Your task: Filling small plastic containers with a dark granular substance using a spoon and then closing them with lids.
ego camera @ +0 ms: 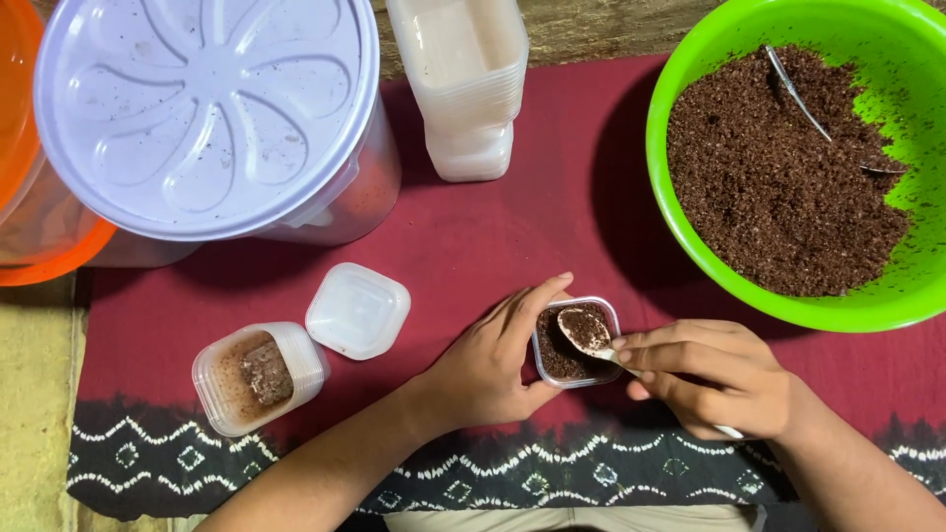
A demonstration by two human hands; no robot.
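Observation:
My left hand (493,360) grips a small clear square cup (552,360) filled with dark brown crumbs, thumb along its left rim. My right hand (714,374) holds a small white spoon (583,329), whose bowl rests upside down on the crumbs inside the cup. A big green bowl (680,94) of the same brown crumbs stands at the upper right, with a metal spoon (800,100) lying in it.
A loose square lid (357,309) and a tipped cup (251,375) with brown residue lie left of my hands. Behind are a stack of clear cups (471,94), a large lilac-lidded tub (202,113) and an orange container (25,197). A maroon patterned cloth (512,236) covers the surface.

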